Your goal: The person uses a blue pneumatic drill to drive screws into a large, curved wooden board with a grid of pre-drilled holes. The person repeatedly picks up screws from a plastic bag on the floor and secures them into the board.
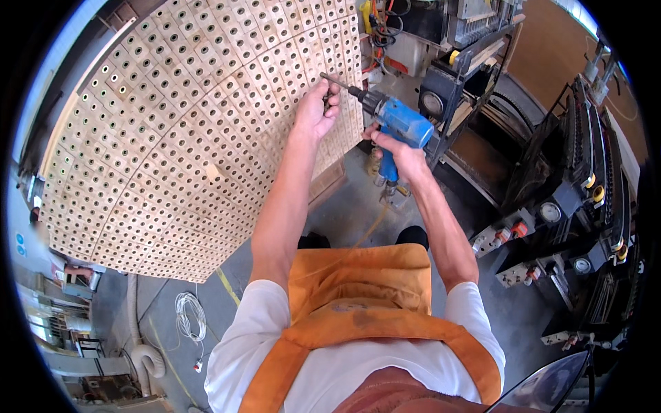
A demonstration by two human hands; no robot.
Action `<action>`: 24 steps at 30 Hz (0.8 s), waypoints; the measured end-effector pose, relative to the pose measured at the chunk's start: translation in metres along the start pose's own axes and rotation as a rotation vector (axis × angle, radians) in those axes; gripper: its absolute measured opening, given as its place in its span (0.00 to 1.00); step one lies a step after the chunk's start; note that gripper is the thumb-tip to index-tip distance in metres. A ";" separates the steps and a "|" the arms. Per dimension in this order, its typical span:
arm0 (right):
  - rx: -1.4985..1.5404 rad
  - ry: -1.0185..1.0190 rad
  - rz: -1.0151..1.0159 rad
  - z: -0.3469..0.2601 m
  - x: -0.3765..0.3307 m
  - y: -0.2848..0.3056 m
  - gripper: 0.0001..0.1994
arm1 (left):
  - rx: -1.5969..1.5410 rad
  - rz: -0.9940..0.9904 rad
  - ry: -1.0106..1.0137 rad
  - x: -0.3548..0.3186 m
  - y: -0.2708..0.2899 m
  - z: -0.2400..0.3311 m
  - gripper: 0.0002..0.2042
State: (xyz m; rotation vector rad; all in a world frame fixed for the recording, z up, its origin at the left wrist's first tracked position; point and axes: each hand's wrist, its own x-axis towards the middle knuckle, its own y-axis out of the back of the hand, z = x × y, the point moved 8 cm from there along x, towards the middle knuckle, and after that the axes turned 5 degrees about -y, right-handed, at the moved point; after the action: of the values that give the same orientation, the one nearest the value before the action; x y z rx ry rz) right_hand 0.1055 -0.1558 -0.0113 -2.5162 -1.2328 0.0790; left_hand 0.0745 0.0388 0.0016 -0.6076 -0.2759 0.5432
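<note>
My right hand (403, 153) is wrapped round the grip of a blue air drill (406, 122), which points up and to the left. A long thin bit (340, 82) runs from its dark chuck toward a large wooden panel (227, 89). The panel is built of pale blocks with rows of dark-rimmed round holes. Just below the bit's tip, my left hand (317, 113) is closed with curled fingers. Small dark metal pieces (327, 103) show between those fingers; their exact kind is too small to make out. Whether the tip touches the panel I cannot tell.
Dark machine frames with gauges (551, 212) stand along the right. An air hose (375, 224) hangs below the drill. Coiled white cable (189, 316) lies on the grey floor at lower left, near a ribbed duct (134, 323). A small wood piece (215, 172) rests on the panel.
</note>
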 end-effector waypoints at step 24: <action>-0.210 0.029 0.020 -0.025 -0.012 0.012 0.10 | 0.077 0.097 0.047 -0.048 0.020 -0.015 0.12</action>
State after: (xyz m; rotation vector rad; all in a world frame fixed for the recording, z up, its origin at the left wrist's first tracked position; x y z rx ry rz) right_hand 0.1118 -0.1790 0.0075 -2.6970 -1.2639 -0.0868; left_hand 0.0328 0.0189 -0.0261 -0.5600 -0.1808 0.6298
